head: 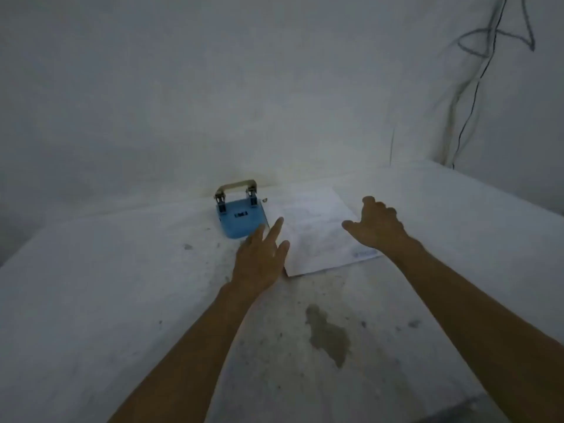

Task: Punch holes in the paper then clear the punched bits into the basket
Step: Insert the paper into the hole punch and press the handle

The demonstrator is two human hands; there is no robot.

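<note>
Opening step, nothing punched: both hands reach, fingers spread and empty, left hand (pixel 259 264) just short of the punch (pixel 239 216). Right hand (pixel 377 228) hovers over the paper (pixel 317 230) beside the punch; next, feed its edge in.

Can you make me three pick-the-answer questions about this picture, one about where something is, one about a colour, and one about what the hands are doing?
1. Where is the hole punch compared with the paper?
A. On top of it
B. Beside it, on the left of the picture
C. Beside it, on the right of the picture

2. What colour is the hole punch's body?
A. Red
B. Green
C. Blue

3. What are the left hand and the right hand doing?
A. Both open, holding nothing
B. Both squeezing the paper
C. One pressing the punch handle

Answers:
1. B, the punch sits on the table just left of the sheet's edge.
2. C, its body is light blue under a metal handle.
3. A, both hands have spread fingers with nothing in them, reaching toward the punch and the paper.
</note>
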